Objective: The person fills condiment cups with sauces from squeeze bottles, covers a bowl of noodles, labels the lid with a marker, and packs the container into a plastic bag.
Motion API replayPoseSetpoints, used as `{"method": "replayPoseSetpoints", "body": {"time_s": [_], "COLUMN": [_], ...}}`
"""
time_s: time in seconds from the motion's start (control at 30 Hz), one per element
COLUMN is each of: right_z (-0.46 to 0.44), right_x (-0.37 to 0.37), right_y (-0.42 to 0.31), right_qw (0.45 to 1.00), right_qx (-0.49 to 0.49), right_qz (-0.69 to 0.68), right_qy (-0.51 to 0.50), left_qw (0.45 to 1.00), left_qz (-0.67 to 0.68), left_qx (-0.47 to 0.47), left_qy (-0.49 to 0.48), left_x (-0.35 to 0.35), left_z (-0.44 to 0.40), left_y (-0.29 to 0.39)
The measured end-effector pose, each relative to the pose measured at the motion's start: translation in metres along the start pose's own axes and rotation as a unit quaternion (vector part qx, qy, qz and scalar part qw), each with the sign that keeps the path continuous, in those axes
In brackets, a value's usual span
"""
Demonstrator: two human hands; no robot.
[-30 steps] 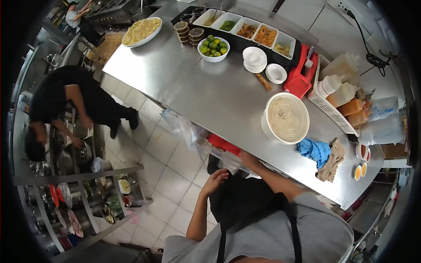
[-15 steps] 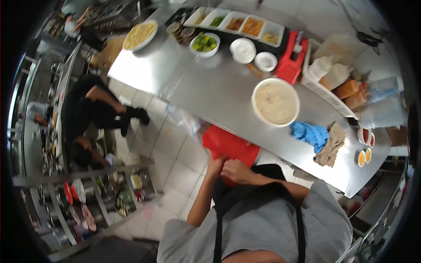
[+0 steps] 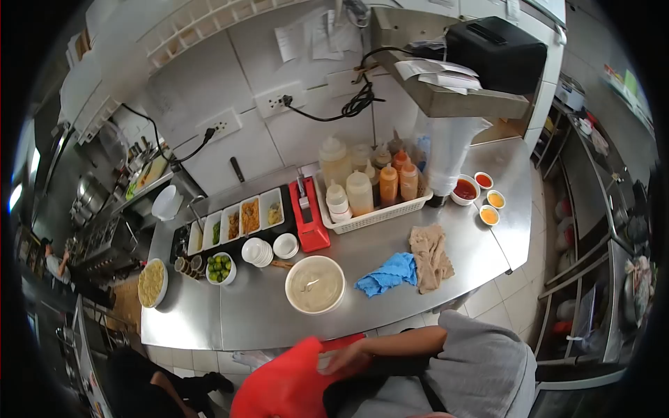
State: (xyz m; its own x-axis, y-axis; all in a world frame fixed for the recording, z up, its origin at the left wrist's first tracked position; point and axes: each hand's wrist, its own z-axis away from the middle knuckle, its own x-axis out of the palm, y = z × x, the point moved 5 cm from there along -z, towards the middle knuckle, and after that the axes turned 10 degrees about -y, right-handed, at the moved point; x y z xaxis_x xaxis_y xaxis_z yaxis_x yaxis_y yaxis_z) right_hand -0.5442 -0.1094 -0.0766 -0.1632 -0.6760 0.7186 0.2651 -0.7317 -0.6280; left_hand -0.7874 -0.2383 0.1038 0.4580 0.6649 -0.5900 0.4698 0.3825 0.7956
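A bright red, soft-looking sheet or bag point(image 3: 279, 384) spreads in front of my body, below the counter's front edge. My right hand point(image 3: 348, 356) is at its right side, touching or very near it; motion blur hides whether the fingers grip it. My left hand is out of sight, with the red item filling that side. On the steel counter point(image 3: 254, 317) just beyond stands a white tub point(image 3: 315, 284) of pale contents. Right of the tub lie a blue cloth point(image 3: 387, 274) and a brown cloth point(image 3: 431, 259).
A red device point(image 3: 307, 216), a basket point(image 3: 376, 219) of sauce bottles, trays of toppings point(image 3: 231, 223), a bowl of limes point(image 3: 221, 269) and small sauce cups point(image 3: 489, 215) stand along the counter. Another person in black point(image 3: 143, 383) is at the lower left.
The view has swung up toward the wall. The red item, first low under the counter, was raised before me with both hands on it and now spreads further left. My left hand has gone from view.
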Motion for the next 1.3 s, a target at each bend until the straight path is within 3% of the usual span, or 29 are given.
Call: {"method": "replayPoseSetpoints", "body": {"time_s": [0.1, 0.17, 0.2, 0.27, 0.37, 0.43, 0.53, 0.57, 0.6, 0.63, 0.67, 0.7, 0.73, 0.8, 0.87, 0.93, 0.97, 1.0, 1.03, 1.1, 1.13, 1.17, 1.2, 1.23, 1.27, 1.3], "right_z": [0.04, 0.038, 0.036, 0.005, -0.018, -0.022, -0.038, 0.006, 0.006, 0.021, 0.025, 0.035, 0.05, 0.08, 0.082, 0.078, 0.069, 0.063, 0.06, 0.073, 0.085, 0.095, 0.107, 0.125, 0.137, 0.137], "right_x": [0.034, 0.019, 0.01, 0.004, 0.033, 0.046, 0.033, 0.069, 0.058, 0.059, 0.044, 0.026, 0.01, -0.007, -0.012, 0.028, 0.039, 0.044, 0.051, 0.059, 0.05, 0.034, 0.017, -0.008, -0.019, -0.039], "right_y": [-0.023, -0.027, -0.029, -0.027, -0.032, -0.03, 0.008, -0.023, -0.015, -0.019, -0.008, 0.005, 0.004, 0.009, 0.006, -0.033, -0.041, -0.047, -0.051, -0.057, -0.047, -0.03, -0.01, 0.02, 0.046, 0.079], "right_qw": [0.997, 0.99, 0.978, 0.962, 0.954, 0.967, 0.981, 0.974, 0.979, 0.982, 0.955, 0.93, 0.893, 0.881, 0.838, 0.834, 0.843, 0.805, 0.759, 0.738, 0.74, 0.713, 0.64, 0.634, 0.692, 0.721], "right_qx": [-0.037, -0.07, -0.087, -0.134, -0.151, -0.151, -0.093, -0.027, -0.034, -0.042, -0.024, -0.05, -0.006, -0.022, -0.079, -0.154, -0.173, -0.234, -0.296, -0.267, -0.156, -0.168, -0.224, -0.075, -0.022, -0.071], "right_qz": [-0.064, -0.042, -0.031, 0.106, 0.162, 0.107, -0.001, -0.094, -0.013, 0.032, 0.163, 0.21, 0.324, 0.257, 0.279, 0.281, 0.279, 0.317, 0.355, 0.352, 0.372, 0.357, 0.368, 0.346, 0.209, 0.263], "right_qy": [-0.027, 0.115, 0.185, 0.211, 0.203, 0.177, 0.172, 0.204, 0.203, 0.182, 0.247, 0.297, 0.313, 0.397, 0.462, 0.449, 0.426, 0.443, 0.459, 0.51, 0.538, 0.58, 0.637, 0.688, 0.691, 0.637], "left_qw": [1.0, 0.999, 0.997, 0.98, 0.915, 0.953, 0.899, 0.91, 0.918, 0.874, 0.815, 0.776, 0.731, 0.835, 0.835, 0.801, 0.854, 0.879, 0.886, 0.896, 0.886, 0.858, 0.793, 0.68, 0.679, 0.672], "left_qz": [-0.009, -0.007, 0.002, 0.041, 0.158, 0.038, 0.09, 0.159, 0.221, 0.319, 0.414, 0.506, 0.593, 0.454, 0.348, 0.331, 0.227, 0.113, 0.119, 0.135, 0.146, 0.304, 0.454, 0.594, 0.574, 0.584], "left_qx": [-0.014, -0.034, -0.049, -0.09, -0.119, -0.084, -0.265, -0.246, -0.224, -0.297, -0.363, -0.338, -0.302, -0.239, -0.256, -0.198, -0.069, 0.066, 0.034, -0.016, -0.045, -0.145, -0.233, -0.194, -0.156, -0.225], "left_qy": [0.006, -0.02, -0.052, -0.173, -0.351, -0.287, -0.336, -0.293, -0.244, -0.216, -0.178, -0.166, -0.154, -0.198, -0.339, -0.458, -0.463, -0.459, -0.446, -0.424, -0.437, -0.389, -0.333, -0.383, -0.431, -0.396], "left_x": [-0.003, 0.002, 0.009, 0.038, 0.109, 0.114, 0.11, 0.104, 0.095, 0.094, 0.096, 0.101, 0.099, 0.078, 0.103, 0.147, 0.164, 0.171, 0.169, 0.166, 0.169, 0.162, 0.159, 0.148, 0.137, 0.147], "left_z": [-0.007, -0.004, 0.001, 0.023, 0.078, 0.091, 0.105, 0.107, 0.106, 0.108, 0.113, 0.109, 0.099, 0.071, 0.068, 0.079, 0.074, 0.071, 0.064, 0.049, 0.043, 0.043, 0.042, 0.03, 0.021, 0.025], "left_y": [-0.016, -0.033, -0.045, -0.072, -0.061, -0.028, -0.011, -0.001, 0.006, 0.002, -0.009, -0.031, -0.051, -0.053, -0.031, 0.007, 0.02, 0.028, 0.025, 0.024, -0.004, -0.011, -0.009, 0.007, 0.026, 0.005]}}
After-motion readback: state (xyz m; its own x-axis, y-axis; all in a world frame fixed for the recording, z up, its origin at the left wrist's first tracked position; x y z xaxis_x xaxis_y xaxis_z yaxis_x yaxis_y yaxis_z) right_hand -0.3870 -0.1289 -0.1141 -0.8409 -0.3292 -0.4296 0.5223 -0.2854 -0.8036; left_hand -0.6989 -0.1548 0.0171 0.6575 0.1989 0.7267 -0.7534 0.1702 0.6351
